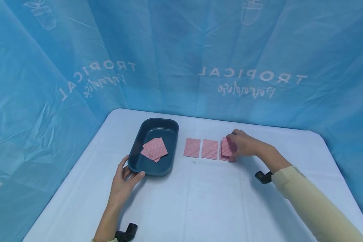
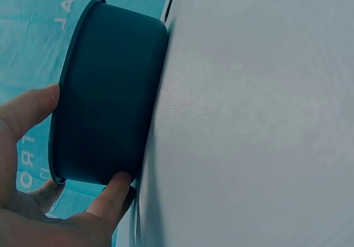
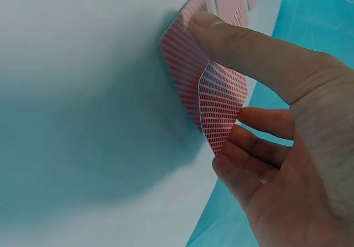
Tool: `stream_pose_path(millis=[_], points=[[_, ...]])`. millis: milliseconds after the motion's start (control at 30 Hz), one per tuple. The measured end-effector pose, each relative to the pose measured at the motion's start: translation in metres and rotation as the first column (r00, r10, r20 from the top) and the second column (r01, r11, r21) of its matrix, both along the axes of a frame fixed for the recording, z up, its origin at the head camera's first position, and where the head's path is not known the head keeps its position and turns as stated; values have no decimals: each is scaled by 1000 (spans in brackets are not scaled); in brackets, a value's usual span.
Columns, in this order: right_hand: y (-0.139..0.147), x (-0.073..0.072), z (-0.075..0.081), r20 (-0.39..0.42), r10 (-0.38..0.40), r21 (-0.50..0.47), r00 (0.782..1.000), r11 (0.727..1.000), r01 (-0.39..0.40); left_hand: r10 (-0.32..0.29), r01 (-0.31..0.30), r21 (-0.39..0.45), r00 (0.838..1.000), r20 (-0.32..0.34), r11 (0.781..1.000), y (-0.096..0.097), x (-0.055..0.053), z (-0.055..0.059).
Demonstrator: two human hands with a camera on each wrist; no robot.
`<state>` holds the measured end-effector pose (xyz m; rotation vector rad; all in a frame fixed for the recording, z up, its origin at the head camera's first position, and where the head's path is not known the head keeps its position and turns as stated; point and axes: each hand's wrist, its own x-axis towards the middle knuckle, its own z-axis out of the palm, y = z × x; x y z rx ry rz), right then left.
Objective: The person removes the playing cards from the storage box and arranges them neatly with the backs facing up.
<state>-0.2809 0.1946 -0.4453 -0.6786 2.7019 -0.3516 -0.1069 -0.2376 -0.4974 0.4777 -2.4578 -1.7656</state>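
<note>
A dark blue rectangular tray (image 1: 151, 168) stands left of centre, with several red-patterned playing cards (image 1: 155, 149) fanned face down inside. My left hand (image 1: 124, 185) grips the tray's near left corner, its thumb and fingers spread around the outer wall (image 2: 110, 92). On the right, my right hand (image 1: 245, 144) holds a red-backed playing card (image 3: 224, 103) by its edges, and the card bows between thumb and fingers. Right beneath it lies another red-backed card (image 3: 180, 59), partly covered, with the thumb tip overlapping it in the right wrist view.
Two more face-down cards, a left one (image 1: 192, 148) and a middle one (image 1: 209, 149), lie in a row between the tray and my right hand. A white cloth covers the table (image 1: 199, 201). Blue printed curtains (image 1: 181, 67) hang behind and at both sides.
</note>
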Motion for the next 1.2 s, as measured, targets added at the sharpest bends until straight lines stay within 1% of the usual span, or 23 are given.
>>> stream_pose_path(millis=[200, 367, 567, 800, 900, 1200], points=[[14, 3, -6, 4, -5, 20, 1000, 1000, 5, -8, 8, 5, 1000, -10, 1000, 1, 0, 1], [28, 7, -11, -9, -34, 12, 999, 999, 35, -15, 16, 5, 1000, -14, 1000, 0, 0, 1], [41, 15, -16, -3, -70, -8, 998, 998, 70, -24, 24, 3, 999, -28, 1000, 0, -1, 0], [47, 19, -17, 2, -79, 8, 997, 997, 79, -28, 29, 36, 999, -35, 999, 0, -1, 2], [49, 18, -18, 4, -78, 10, 997, 997, 78, -28, 29, 33, 999, -34, 999, -1, 0, 2], [52, 22, -16, 11, -84, -16, 996, 996, 84, -22, 23, 46, 999, -23, 999, -1, 1, 2]])
